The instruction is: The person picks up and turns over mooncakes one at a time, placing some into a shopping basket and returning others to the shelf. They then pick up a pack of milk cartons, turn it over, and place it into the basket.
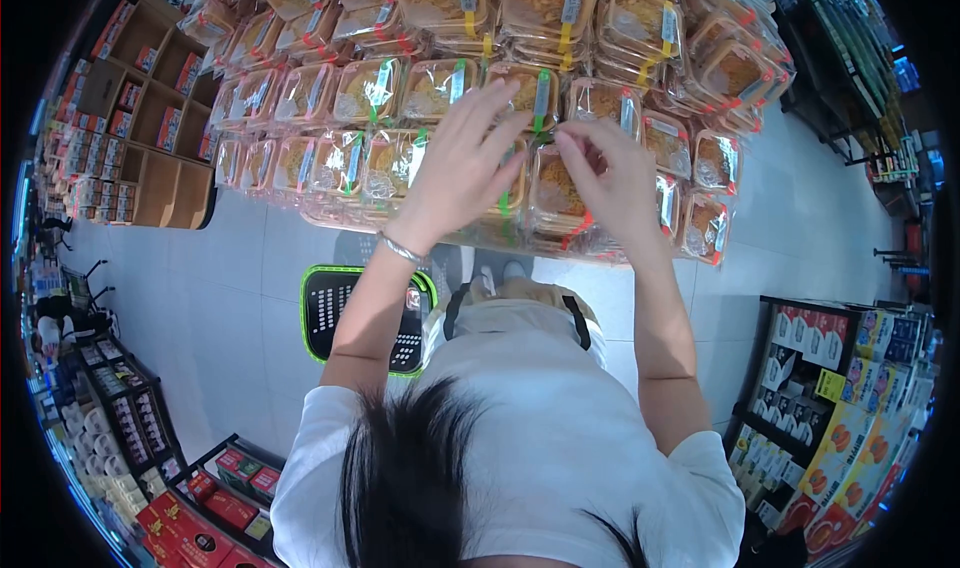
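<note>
Rows of clear plastic food packs with coloured tape strips cover the display in front of me. My left hand (pixel 465 158) lies over the green-taped packs, fingers stretched out and a bracelet (pixel 402 249) on its wrist. Beneath its fingertips is a green-taped pack (pixel 523 86). My right hand (pixel 612 178) is just to the right, thumb and fingers curled together near the lower end of that pack's green tape (pixel 541 118). What the fingertips pinch, if anything, is too small to make out. Below them sits a pack with red tape (pixel 556 190).
A black shopping basket with a bright green rim (pixel 304 313) stands on the floor by my legs, left of them. Wooden shelves (pixel 165 183) rise at the far left. Stocked racks with red boxes (pixel 190 528) and cartons (pixel 810 338) flank me behind.
</note>
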A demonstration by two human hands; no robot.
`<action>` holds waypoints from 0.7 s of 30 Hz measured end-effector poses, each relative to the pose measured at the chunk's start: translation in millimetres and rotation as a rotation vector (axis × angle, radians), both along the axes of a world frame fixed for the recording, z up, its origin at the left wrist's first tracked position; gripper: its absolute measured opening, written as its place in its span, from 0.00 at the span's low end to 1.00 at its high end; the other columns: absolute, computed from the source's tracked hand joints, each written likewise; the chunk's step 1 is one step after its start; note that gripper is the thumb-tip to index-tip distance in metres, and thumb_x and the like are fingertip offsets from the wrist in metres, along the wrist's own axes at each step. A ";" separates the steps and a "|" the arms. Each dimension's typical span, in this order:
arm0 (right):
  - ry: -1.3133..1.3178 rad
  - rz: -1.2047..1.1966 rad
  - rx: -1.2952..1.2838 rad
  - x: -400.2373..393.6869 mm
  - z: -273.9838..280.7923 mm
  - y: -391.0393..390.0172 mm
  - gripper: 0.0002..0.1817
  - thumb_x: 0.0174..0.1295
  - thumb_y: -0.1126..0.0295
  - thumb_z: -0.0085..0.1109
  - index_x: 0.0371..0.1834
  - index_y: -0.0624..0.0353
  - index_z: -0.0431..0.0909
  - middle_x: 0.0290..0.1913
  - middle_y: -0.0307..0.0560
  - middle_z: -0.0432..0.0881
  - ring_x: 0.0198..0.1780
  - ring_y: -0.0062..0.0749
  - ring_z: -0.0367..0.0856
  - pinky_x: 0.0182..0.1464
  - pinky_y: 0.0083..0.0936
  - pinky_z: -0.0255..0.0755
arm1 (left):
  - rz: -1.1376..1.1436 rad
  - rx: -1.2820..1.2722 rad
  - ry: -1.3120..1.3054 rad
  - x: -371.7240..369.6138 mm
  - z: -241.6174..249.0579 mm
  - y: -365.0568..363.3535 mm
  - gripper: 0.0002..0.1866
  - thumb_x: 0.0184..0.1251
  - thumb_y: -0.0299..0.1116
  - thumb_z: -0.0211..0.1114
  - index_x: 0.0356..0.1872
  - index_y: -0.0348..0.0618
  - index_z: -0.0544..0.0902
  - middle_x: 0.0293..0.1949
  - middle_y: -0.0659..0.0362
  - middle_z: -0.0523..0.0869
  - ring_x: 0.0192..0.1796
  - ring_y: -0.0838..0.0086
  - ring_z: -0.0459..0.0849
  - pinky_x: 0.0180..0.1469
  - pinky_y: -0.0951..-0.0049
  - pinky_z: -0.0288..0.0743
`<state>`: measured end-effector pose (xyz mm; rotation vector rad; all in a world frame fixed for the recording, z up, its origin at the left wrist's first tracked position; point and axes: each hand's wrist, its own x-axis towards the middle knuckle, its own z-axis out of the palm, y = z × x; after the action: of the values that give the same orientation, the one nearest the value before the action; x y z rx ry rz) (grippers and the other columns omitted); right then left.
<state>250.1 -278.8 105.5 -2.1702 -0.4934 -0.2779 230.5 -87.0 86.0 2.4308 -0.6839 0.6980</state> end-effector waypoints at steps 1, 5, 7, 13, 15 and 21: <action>0.029 0.067 0.008 -7.3 -3.6 0.9 0.09 0.59 0.67 0.61 0.37 0.60 0.81 0.26 0.43 0.77 0.23 0.29 0.78 0.28 0.26 0.71 | 0.012 -0.001 0.004 -12.5 -5.1 -1.5 0.20 0.57 0.29 0.65 0.52 0.40 0.77 0.61 0.48 0.71 0.65 0.51 0.68 0.65 0.54 0.63; 0.041 0.158 -0.060 -25.8 -20.9 7.3 0.08 0.58 0.70 0.61 0.38 0.61 0.80 0.29 0.44 0.78 0.29 0.33 0.79 0.32 0.29 0.73 | 0.032 -0.063 0.135 -55.8 -21.8 -6.1 0.19 0.55 0.28 0.66 0.50 0.38 0.77 0.60 0.49 0.73 0.63 0.52 0.69 0.65 0.54 0.63; -0.019 0.168 -0.122 -31.9 -29.6 9.5 0.08 0.57 0.71 0.61 0.38 0.61 0.80 0.30 0.44 0.79 0.32 0.34 0.80 0.34 0.30 0.73 | 0.122 -0.083 0.173 -70.2 -35.2 -3.3 0.22 0.56 0.28 0.65 0.53 0.38 0.76 0.62 0.49 0.71 0.65 0.53 0.68 0.66 0.53 0.60; -0.234 0.204 -0.274 -51.0 -51.1 12.6 0.17 0.53 0.71 0.63 0.47 0.61 0.79 0.49 0.47 0.77 0.54 0.43 0.74 0.52 0.37 0.69 | 0.465 -0.015 0.194 -97.0 -54.1 5.8 0.26 0.59 0.27 0.62 0.62 0.43 0.73 0.66 0.50 0.66 0.69 0.54 0.62 0.70 0.51 0.51; -0.288 0.180 -0.366 -53.6 -58.6 12.4 0.21 0.53 0.71 0.63 0.52 0.60 0.76 0.53 0.49 0.75 0.59 0.45 0.70 0.59 0.41 0.65 | 0.497 0.021 0.188 -97.5 -58.5 6.4 0.26 0.60 0.26 0.62 0.62 0.45 0.73 0.66 0.50 0.67 0.69 0.54 0.62 0.70 0.50 0.51; -0.332 0.218 -0.396 -52.8 -77.3 7.8 0.23 0.52 0.70 0.64 0.54 0.60 0.75 0.56 0.50 0.73 0.61 0.46 0.68 0.63 0.42 0.62 | 0.540 0.079 0.154 -91.9 -79.5 2.3 0.26 0.60 0.23 0.60 0.62 0.47 0.73 0.66 0.52 0.69 0.69 0.55 0.62 0.70 0.49 0.50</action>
<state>197.3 -271.0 28.2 -2.4334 -1.0392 -0.4531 138.6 -84.7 6.5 2.7304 0.0183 0.6791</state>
